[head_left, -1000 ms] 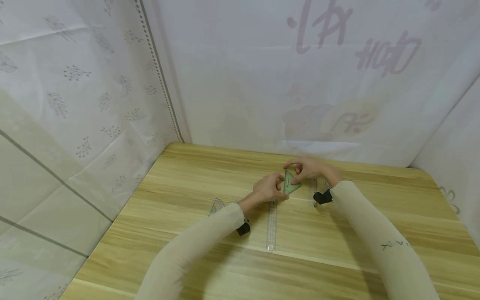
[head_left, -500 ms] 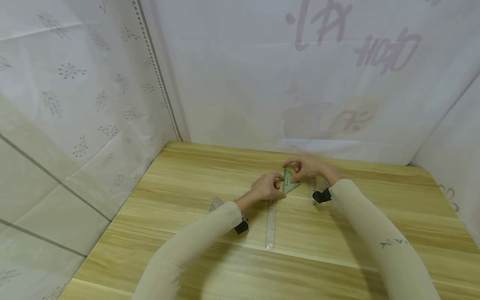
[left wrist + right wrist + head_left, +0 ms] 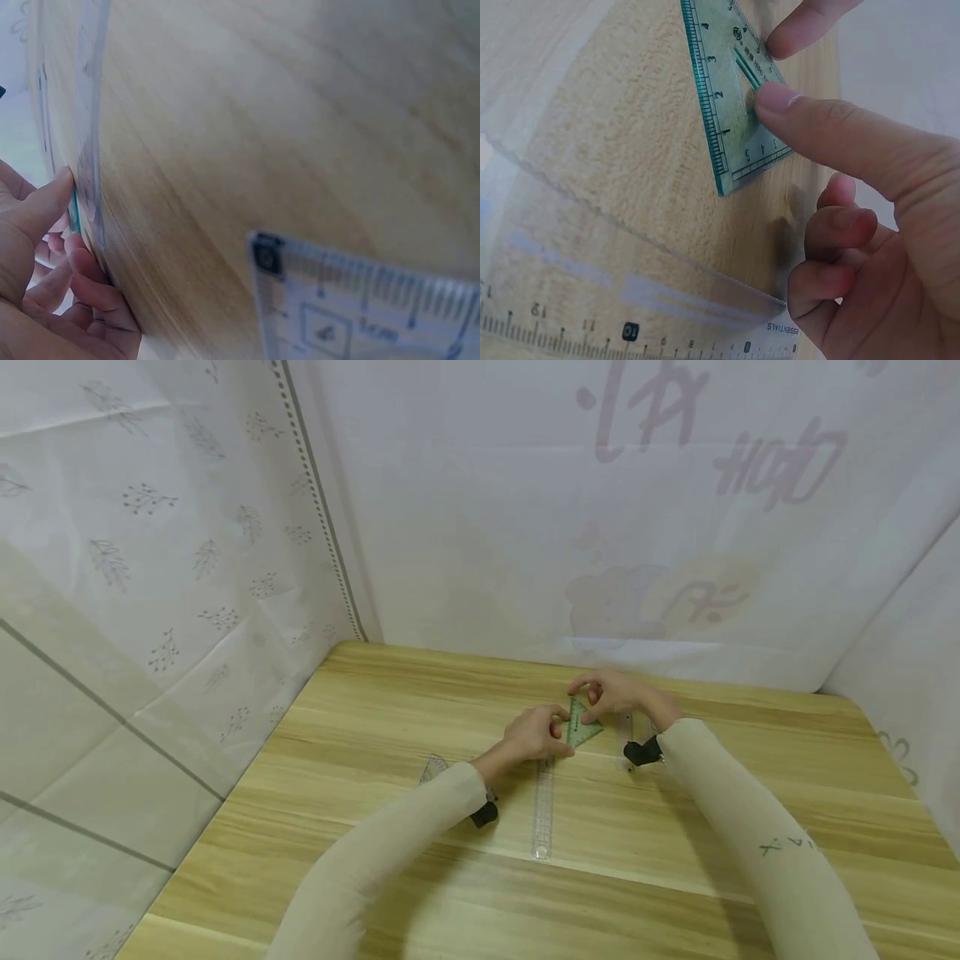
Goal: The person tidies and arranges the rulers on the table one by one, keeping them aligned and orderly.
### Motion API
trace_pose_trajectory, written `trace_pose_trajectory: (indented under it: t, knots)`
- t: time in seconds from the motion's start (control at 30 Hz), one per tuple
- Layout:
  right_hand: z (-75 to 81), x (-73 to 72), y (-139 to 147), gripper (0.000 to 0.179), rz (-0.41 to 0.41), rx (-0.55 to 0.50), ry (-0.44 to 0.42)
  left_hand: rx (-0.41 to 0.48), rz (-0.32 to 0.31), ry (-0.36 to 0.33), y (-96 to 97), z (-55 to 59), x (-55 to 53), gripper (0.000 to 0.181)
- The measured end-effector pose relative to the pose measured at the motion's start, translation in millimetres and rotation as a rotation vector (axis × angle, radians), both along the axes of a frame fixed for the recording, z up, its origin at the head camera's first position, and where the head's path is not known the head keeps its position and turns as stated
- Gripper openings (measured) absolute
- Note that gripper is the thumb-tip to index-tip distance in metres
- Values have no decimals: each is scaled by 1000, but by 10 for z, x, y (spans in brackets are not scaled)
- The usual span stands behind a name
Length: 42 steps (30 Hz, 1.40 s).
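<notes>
A small green see-through triangular set square (image 3: 576, 732) lies at the table's far middle, between both hands. My left hand (image 3: 531, 732) holds its left side, thumb at the lower corner and forefinger higher up. From the other side my right hand (image 3: 617, 692) grips it; in the right wrist view the thumb presses on the set square (image 3: 731, 127) beside its slot, and the forefinger is at the far edge. In the left wrist view only a thin strip of the set square (image 3: 74, 212) shows past the thumb.
A clear ruler (image 3: 542, 818) runs toward me below the left hand. Another clear strip (image 3: 626, 727) lies by the right wrist. A clear protractor (image 3: 432, 768) is partly hidden by the left sleeve. Patterned cloth walls (image 3: 480, 527) border the wooden table (image 3: 637, 860).
Both hands stay on the set square with almost no movement. The whole head view shifts slightly.
</notes>
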State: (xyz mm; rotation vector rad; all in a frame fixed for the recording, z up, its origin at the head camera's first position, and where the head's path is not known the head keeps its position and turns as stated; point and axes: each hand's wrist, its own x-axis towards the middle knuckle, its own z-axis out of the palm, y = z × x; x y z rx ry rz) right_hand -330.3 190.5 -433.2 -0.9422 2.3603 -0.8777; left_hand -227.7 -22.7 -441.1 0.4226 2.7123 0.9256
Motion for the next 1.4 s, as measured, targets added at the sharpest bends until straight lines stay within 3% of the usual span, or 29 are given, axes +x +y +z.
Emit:
trace_pose_trajectory:
  t: [0.3,0.53,0.77,1.1,1.4]
  knots:
    - [-2,24,41,54,2,-101,-52,11,-4,-11,-10,0,-10,62]
    - [8,40,43,52,-32,-86,-51,34,2,-37,-32,-18,-35,65]
    - [45,57,38,50,-66,-136,-86,66,8,-57,-42,-29,-71,68]
    - [33,32,40,49,-84,-187,-95,111,30,-99,-63,2,-51,35]
    - [2,43,44,49,-133,-193,-85,248,21,-139,-110,-4,-49,27]
